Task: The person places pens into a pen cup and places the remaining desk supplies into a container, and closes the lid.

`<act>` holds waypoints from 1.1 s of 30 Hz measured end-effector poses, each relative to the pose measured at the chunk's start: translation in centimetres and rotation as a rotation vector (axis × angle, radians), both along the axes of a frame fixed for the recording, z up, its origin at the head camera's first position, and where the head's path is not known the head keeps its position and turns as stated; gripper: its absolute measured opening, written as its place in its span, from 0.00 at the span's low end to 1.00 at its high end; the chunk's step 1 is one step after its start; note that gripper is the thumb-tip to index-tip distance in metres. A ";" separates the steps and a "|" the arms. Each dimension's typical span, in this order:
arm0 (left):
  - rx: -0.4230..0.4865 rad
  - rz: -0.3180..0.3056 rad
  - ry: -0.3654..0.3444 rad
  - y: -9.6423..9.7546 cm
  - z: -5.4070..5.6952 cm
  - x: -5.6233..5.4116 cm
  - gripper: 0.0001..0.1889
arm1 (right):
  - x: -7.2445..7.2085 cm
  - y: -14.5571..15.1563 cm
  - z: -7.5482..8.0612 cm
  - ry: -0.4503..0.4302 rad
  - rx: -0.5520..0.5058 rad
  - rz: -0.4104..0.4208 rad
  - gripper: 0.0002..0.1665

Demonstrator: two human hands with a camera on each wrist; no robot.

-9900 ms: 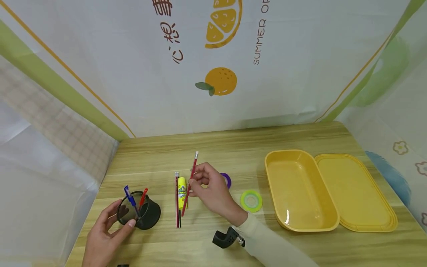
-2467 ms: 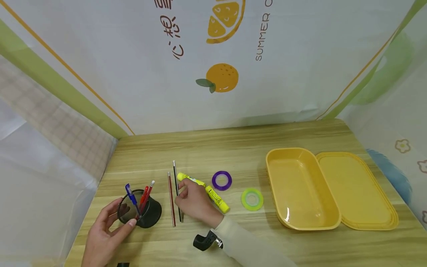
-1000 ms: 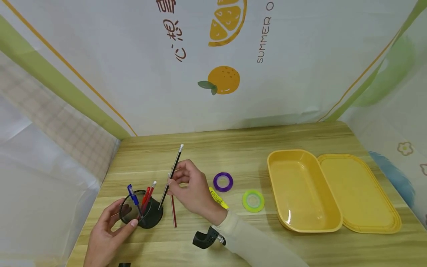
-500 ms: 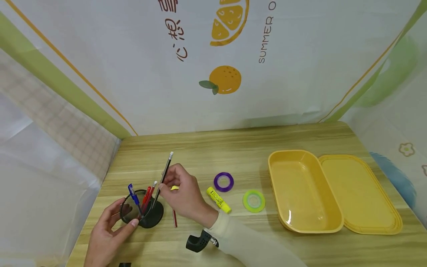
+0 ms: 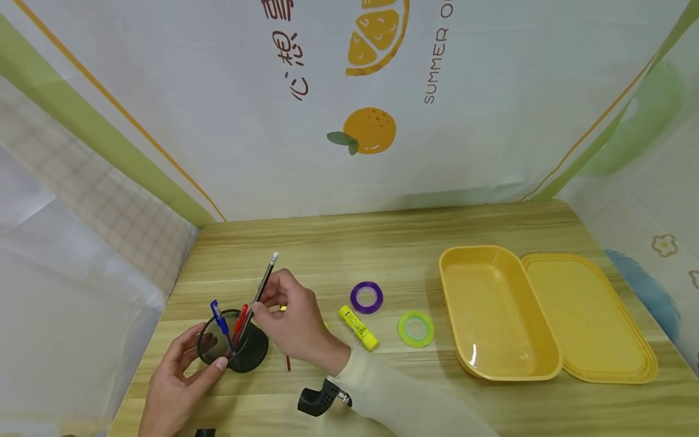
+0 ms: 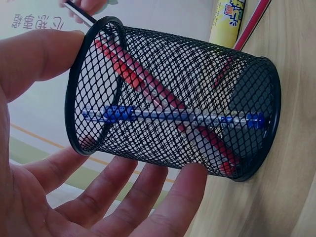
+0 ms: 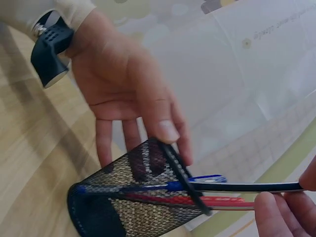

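Note:
A black mesh pen cup (image 5: 253, 353) stands on the left of the table, with the fingers and thumb of my left hand (image 5: 176, 379) wrapped round its side and rim. Inside it lean a blue pen (image 5: 219, 317), a red pen (image 5: 240, 320) and a red pencil (image 6: 170, 101). My right hand (image 5: 295, 318) pinches a black pencil (image 5: 265, 279), eraser end up and lower end in the mouth of the cup. Partly covered by that hand, a second red pencil (image 5: 287, 359) and a yellow glue stick (image 6: 227, 22) lie on the table.
Another yellow glue stick (image 5: 358, 328) lies right of my right hand. Near it are a purple tape roll (image 5: 366, 297) and a lime-green one (image 5: 415, 329). Farther right stands a yellow box (image 5: 454, 340), its lid (image 5: 590, 321) flat beside it.
My right hand earlier held a red pencil, since placed in the cup. It then picked up the black pencil and carried it left to the cup's mouth. My left hand stayed on the cup.

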State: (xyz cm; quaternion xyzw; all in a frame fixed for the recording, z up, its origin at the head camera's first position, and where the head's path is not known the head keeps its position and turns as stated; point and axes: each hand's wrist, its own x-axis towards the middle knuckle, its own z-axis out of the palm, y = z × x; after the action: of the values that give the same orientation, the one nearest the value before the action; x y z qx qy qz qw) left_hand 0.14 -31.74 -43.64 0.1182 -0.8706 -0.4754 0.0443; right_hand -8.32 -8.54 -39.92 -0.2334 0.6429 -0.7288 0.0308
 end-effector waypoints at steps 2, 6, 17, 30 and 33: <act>0.000 0.003 -0.004 0.0 0.0 0.0 0.38 | 0.1 -0.3 -0.4 0.019 0.019 -0.002 0.11; -0.001 0.008 -0.009 0.0 0.0 0.0 0.39 | 0.2 -0.6 -1.3 0.049 0.068 -0.003 0.11; -0.012 0.008 -0.021 -0.1 -0.1 -0.1 0.39 | 0.2 -1.4 -2.8 0.065 0.174 0.029 0.11; 0.008 0.016 -0.015 0.1 0.1 -0.1 0.39 | 0.0 -1.3 -3.1 0.034 0.275 0.008 0.06; 0.011 0.012 -0.014 0.1 0.1 0.0 0.39 | -0.1 -1.3 -3.3 0.043 0.288 -0.009 0.04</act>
State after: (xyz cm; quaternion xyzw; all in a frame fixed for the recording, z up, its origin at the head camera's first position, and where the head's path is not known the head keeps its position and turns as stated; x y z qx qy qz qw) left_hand 0.12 -31.61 -43.53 0.1271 -0.8675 -0.4793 0.0403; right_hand -8.44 -9.88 -43.20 -0.2391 0.7424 -0.6241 0.0470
